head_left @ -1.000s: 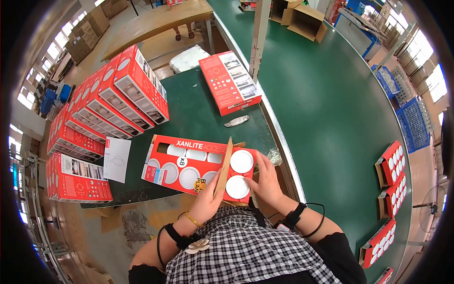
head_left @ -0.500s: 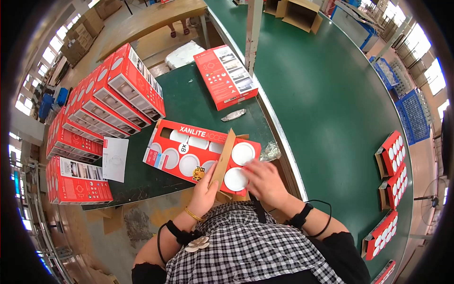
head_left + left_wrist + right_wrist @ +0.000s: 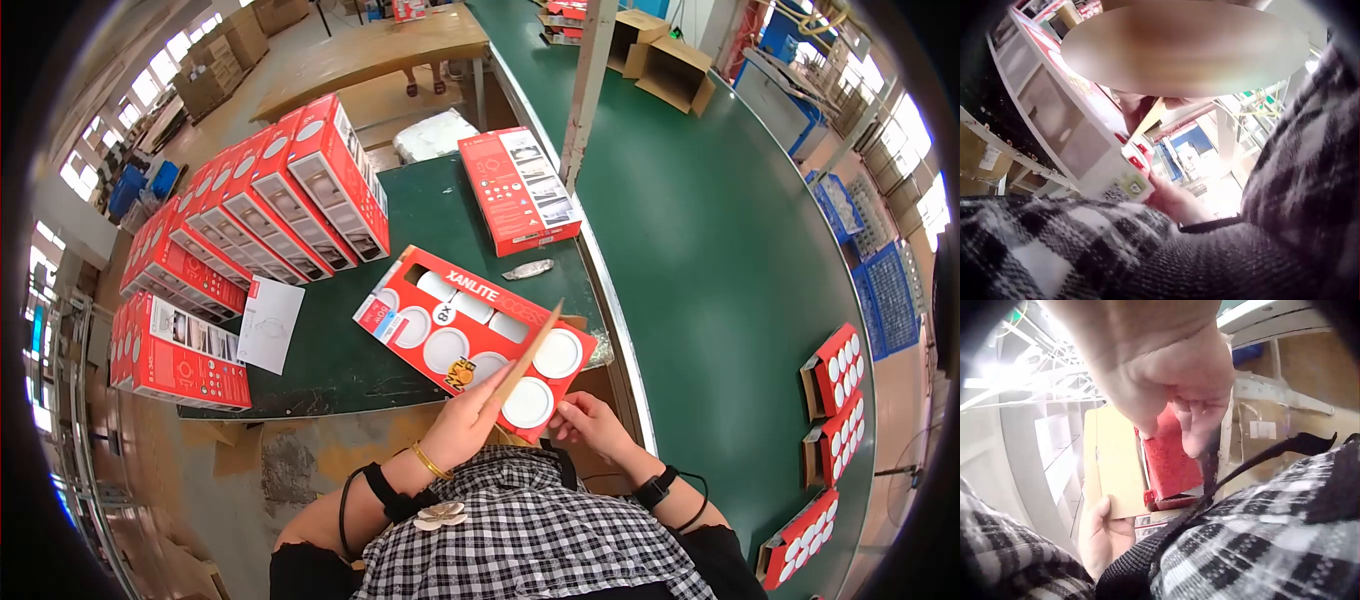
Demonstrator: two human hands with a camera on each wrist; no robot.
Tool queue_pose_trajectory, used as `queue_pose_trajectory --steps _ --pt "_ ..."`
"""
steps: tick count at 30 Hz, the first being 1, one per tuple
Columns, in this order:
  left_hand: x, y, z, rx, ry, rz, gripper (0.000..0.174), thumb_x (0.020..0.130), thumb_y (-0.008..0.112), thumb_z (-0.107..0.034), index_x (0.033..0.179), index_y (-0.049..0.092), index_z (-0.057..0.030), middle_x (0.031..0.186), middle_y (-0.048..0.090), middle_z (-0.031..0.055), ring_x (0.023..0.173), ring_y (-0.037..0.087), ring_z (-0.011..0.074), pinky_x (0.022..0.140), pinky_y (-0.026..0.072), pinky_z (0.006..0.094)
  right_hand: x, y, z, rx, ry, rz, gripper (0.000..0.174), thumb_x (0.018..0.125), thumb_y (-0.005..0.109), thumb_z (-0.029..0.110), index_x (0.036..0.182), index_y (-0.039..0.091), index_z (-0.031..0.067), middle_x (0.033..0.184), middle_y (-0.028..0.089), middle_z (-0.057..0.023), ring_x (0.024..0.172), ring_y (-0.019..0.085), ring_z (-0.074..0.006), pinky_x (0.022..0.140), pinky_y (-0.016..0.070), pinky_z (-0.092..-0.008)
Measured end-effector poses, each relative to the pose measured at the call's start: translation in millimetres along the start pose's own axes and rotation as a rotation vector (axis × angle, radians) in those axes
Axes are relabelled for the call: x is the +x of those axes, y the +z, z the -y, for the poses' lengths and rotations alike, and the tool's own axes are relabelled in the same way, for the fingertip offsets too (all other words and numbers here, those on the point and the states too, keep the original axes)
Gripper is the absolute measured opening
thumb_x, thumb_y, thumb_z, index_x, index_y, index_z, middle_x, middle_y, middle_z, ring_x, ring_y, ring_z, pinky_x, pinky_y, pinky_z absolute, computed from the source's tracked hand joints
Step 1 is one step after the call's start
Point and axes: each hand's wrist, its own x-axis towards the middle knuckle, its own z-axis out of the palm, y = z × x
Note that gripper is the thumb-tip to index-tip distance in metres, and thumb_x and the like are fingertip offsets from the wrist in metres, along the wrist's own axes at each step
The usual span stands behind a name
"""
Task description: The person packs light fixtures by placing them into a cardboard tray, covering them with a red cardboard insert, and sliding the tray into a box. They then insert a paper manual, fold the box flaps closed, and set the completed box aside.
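Note:
A red-and-white box [image 3: 425,340] with round white discs in its windows lies slanted at the dark green table's front edge. The left hand [image 3: 462,428] grips it near its right end, its fingers against a raised brown cardboard flap [image 3: 530,350]. At the box's lower right corner, the right hand [image 3: 597,428] has bent fingers on the end. In the right wrist view, the right hand's thumb and fingers [image 3: 1192,434] pinch the red end panel [image 3: 1174,459], and the left hand [image 3: 1107,540] holds the brown flap [image 3: 1116,465]. The left wrist view shows the box's windowed side [image 3: 1054,119].
Upright red boxes [image 3: 340,185] stand in a row at the left, a white printed sheet [image 3: 270,325] beside them. Another red box [image 3: 510,190] lies behind, near a small wrapped item [image 3: 528,269]. Several filled boxes [image 3: 838,370] stand on the green surface at the right.
The right hand has moved from over the white discs down to the box's lower right corner, its fingers now bent there. The box has turned clockwise; the left hand still grips it.

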Motion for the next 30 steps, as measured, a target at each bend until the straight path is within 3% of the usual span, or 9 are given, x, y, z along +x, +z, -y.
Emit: queue_pose_trajectory --steps 4,11,13,14,15,17,20,27,30 --pt "0 6 -23 -0.029 -0.071 0.233 0.049 0.101 0.046 -0.007 0.15 0.04 -0.0013 0.135 0.059 0.021 0.125 0.059 0.0271 0.103 0.0451 0.0346 15 20 17 -0.068 -0.051 0.023 0.029 0.104 0.053 0.031 0.103 0.06 0.0025 0.081 0.069 -0.0039 0.069 0.066 -0.0105 0.059 0.0501 -0.025" --pt "0 -47 -55 0.117 0.046 0.106 0.05 0.097 0.048 -0.003 0.147 0.046 -0.0059 0.118 0.065 0.0205 0.104 0.067 0.0251 0.09 0.0514 0.0353 20 53 81 -0.596 -0.133 -0.137 0.03 0.1 0.06 0.028 0.086 0.063 0.0026 0.065 0.065 -0.0104 0.063 0.068 -0.023 0.057 0.0523 -0.0376" --pt "1 -100 -96 0.202 -0.15 0.124 0.049 0.095 0.047 0.0 0.143 0.05 -0.0041 0.12 0.066 0.0173 0.106 0.066 0.0183 0.093 0.051 0.0324 14 61 106 -0.657 -0.641 -0.071 0.026 0.096 0.065 0.027 0.086 0.063 0.0028 0.068 0.066 -0.0117 0.065 0.068 -0.0299 0.058 0.0518 -0.0424" --pt "4 -124 -97 0.214 -0.02 0.056 0.049 0.094 0.046 0.002 0.142 0.051 -0.0036 0.122 0.066 0.016 0.11 0.065 0.0167 0.096 0.0498 0.0318 12 64 122 -0.812 -0.798 -0.063 0.02 0.088 0.072 0.023 0.094 0.066 0.0055 0.08 0.068 -0.0081 0.075 0.068 -0.0277 0.063 0.0517 -0.0396" --pt "6 -149 -98 0.231 0.112 -0.021 0.049 0.092 0.045 0.003 0.141 0.053 -0.0032 0.124 0.066 0.0148 0.114 0.063 0.015 0.099 0.0485 0.0311 7 69 142 -0.818 -0.812 -0.054 0.02 0.088 0.072 0.023 0.094 0.066 0.0055 0.08 0.068 -0.0081 0.075 0.068 -0.0277 0.063 0.0517 -0.0396" --pt "11 -201 -114 0.327 0.099 -0.064 0.05 0.09 0.044 0.005 0.139 0.053 -0.0011 0.128 0.065 0.0125 0.119 0.06 0.0164 0.103 0.0455 0.0307 1 86 184 -1.219 -1.159 -0.187 0.031 0.08 0.076 0.019 0.109 0.067 0.01 0.098 0.064 -0.0059 0.093 0.063 -0.025 0.074 0.0508 -0.0378" --pt "23 -268 -106 0.079 0.046 -0.01 0.054 0.086 0.045 0.005 0.14 0.053 0.0 0.135 0.06 0.008 0.125 0.056 0.0165 0.107 0.0411 0.0301 15 122 229 -1.324 -1.329 -0.297 0.044 0.076 0.075 0.016 0.118 0.063 0.0124 0.106 0.057 -0.0046 0.104 0.056 -0.0229 0.091 0.0439 -0.0389" --pt "34 -336 -74 0.057 0.172 -0.06 0.052 0.092 0.05 0.001 0.144 0.046 -0.0007 0.132 0.062 0.0103 0.122 0.058 0.0172 0.105 0.0433 0.0305 57 187 251 -1.432 -1.478 -0.397 0.031 0.079 0.071 0.014 0.109 0.068 0.0121 0.099 0.059 -0.0024 0.102 0.057 -0.0192 0.098 0.0401 -0.0422" --pt "11 -348 -46 0.014 0.326 -0.325 0.043 0.101 0.054 -0.008 0.143 0.045 -0.0005 0.133 0.06 0.0107 0.127 0.055 0.0177 0.105 0.0448 0.0314 53 202 257 -1.427 -1.398 -0.353 0.034 0.074 0.077 0.011 0.107 0.068 0.0109 0.1 0.061 -0.0033 0.102 0.058 -0.0215 0.097 0.0401 -0.0431"
